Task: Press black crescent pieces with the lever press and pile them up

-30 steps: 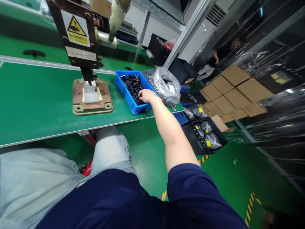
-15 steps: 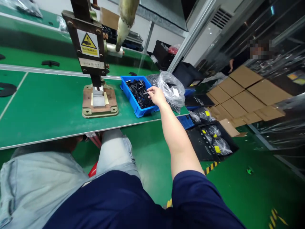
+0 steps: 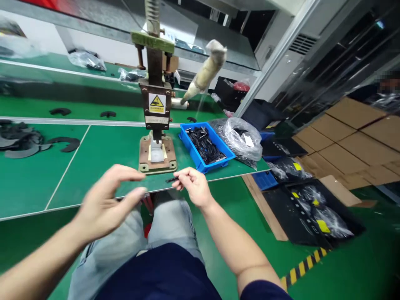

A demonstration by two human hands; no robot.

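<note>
My right hand [image 3: 194, 185] pinches a small black strip-like part [image 3: 171, 180] just in front of the press base [image 3: 144, 160]. To the left, my left hand [image 3: 109, 200] hovers over the table edge, thumb and fingers apart, with nothing between them. The hand press [image 3: 155, 89] stands upright behind both hands, a yellow warning label on its front and its wrapped lever [image 3: 204, 73] slanting to the upper right. Right of the press, a blue bin [image 3: 204, 167] holds many similar black parts [image 3: 204, 143].
A clear plastic bag [image 3: 242, 139] lies right of the bin. Curved black pieces [image 3: 23, 139] are heaped on the green table [image 3: 103, 154] at left. Cartons [image 3: 356, 137] and a black box with bagged items [image 3: 325, 212] stand on the right.
My right hand has left the blue bin and come back toward the press with a black part. My left hand has come into view. The camera view has shifted left.
</note>
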